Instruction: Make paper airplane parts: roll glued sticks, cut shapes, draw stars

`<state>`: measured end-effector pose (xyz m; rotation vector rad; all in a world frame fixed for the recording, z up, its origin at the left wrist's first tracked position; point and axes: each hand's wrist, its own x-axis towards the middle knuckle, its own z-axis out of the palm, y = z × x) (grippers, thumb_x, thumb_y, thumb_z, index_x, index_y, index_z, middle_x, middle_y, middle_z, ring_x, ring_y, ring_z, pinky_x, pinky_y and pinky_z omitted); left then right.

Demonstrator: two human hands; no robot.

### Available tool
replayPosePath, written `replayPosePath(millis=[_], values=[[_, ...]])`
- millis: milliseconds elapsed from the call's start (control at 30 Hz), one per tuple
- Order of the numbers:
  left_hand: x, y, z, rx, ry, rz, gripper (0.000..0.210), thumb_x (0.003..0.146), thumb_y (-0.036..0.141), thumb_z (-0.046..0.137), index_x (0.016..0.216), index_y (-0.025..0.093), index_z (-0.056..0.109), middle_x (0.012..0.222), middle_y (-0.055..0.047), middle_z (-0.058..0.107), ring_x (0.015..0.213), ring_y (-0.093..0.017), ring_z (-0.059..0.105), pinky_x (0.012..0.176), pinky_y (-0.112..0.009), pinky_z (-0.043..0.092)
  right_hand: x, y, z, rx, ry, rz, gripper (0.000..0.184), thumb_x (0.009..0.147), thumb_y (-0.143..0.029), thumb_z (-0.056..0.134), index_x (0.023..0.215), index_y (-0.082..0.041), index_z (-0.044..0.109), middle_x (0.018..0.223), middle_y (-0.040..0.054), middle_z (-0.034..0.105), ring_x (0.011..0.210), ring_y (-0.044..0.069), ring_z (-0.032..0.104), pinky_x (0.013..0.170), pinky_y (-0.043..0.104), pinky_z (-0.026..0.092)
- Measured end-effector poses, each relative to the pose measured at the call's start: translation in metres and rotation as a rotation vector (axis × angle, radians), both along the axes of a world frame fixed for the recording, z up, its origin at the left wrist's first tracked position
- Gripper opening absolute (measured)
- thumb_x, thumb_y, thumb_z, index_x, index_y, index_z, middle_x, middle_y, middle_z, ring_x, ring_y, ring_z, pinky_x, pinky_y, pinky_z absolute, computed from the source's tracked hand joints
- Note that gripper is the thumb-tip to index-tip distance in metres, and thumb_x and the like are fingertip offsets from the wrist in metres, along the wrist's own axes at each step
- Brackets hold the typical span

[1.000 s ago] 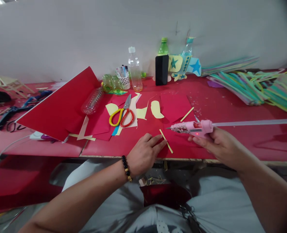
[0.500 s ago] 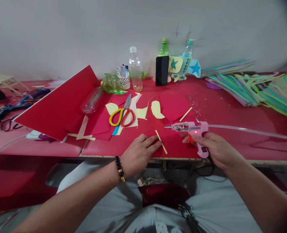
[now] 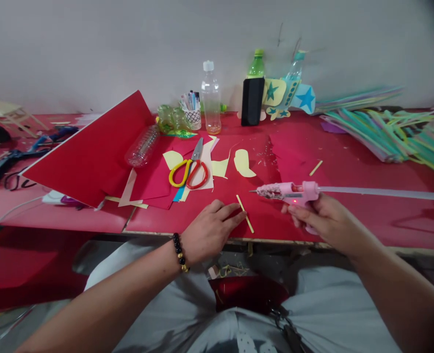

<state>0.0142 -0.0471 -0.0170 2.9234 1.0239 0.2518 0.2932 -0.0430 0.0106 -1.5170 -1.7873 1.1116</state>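
Readying a pale yellow strip [image 3: 249, 223] for glue looks like the step in hand; in the head view, the left hand [image 3: 211, 230] rests its fingertips on the strip, which lies toward the near side of the red table [image 3: 378, 206]; whether they pinch or only press it, I cannot tell; the right hand [image 3: 330, 220] grasps the pink glue gun [image 3: 288, 190], its tip just right of the strip's far end. The next move would call for a steady aim and the strip kept from sliding; 1 pair of scissors [image 3: 197, 152] lies farther left.
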Motion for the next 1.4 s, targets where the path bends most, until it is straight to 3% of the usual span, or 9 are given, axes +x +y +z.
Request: replayPosePath(millis=[167,400,567,1000,1200,1400], values=[[-0.001,0.000,0.000,-0.001,0.013,-0.016,0.045,0.095,0.019,0.038,0.139,0.014,0.040,0.137,-0.013,0.048,0.121,-0.021,0.043,0.100,-0.035,0.032,-0.015,0.005,0.000,0.081,-0.133,0.032,0.034,0.085,-0.050,0.055,0.099,-0.021,0.066,0.064,0.0009,0.063,0.058,0.019,0.059,0.054,0.028,0.046],[-0.002,0.000,-0.005,-0.020,0.027,-0.022,0.047,0.095,0.018,0.037,0.141,0.013,0.037,0.140,-0.014,0.045,0.123,-0.023,0.042,0.100,-0.038,0.032,-0.022,0.009,0.003,0.150,-0.190,0.094,0.035,0.087,-0.046,0.052,0.107,-0.019,0.063,0.091,0.0064,0.071,0.081,0.025,0.066,0.071,0.033,0.050],[-0.003,0.000,-0.006,-0.018,0.007,-0.008,0.048,0.093,0.018,0.041,0.141,0.015,0.037,0.139,-0.014,0.045,0.117,-0.023,0.045,0.098,-0.038,0.035,-0.024,0.010,0.003,0.158,-0.215,0.095,0.033,0.087,-0.043,0.053,0.106,-0.018,0.064,0.096,0.0067,0.071,0.087,0.026,0.066,0.078,0.034,0.050],[-0.003,0.000,-0.007,-0.015,0.003,-0.027,0.048,0.093,0.015,0.038,0.141,0.013,0.037,0.140,-0.014,0.045,0.117,-0.024,0.045,0.096,-0.039,0.035,-0.032,0.013,0.009,0.173,-0.349,0.064,0.032,0.086,-0.042,0.051,0.097,-0.015,0.064,0.089,0.0088,0.071,0.083,0.027,0.066,0.074,0.037,0.050],[-0.003,0.001,-0.008,-0.032,0.006,-0.013,0.048,0.094,0.016,0.037,0.142,0.014,0.036,0.139,-0.013,0.046,0.117,-0.024,0.045,0.096,-0.039,0.036,-0.033,0.011,0.013,0.159,-0.355,0.081,0.033,0.087,-0.042,0.049,0.100,-0.015,0.062,0.097,0.0106,0.070,0.090,0.029,0.065,0.080,0.039,0.048],[-0.003,0.001,-0.009,-0.024,-0.023,-0.024,0.047,0.094,0.017,0.039,0.141,0.014,0.038,0.139,-0.014,0.046,0.117,-0.024,0.045,0.096,-0.039,0.036,-0.031,0.007,0.016,0.182,-0.363,0.105,0.029,0.087,-0.042,0.050,0.095,-0.017,0.062,0.094,0.0081,0.070,0.087,0.026,0.065,0.079,0.036,0.049]])
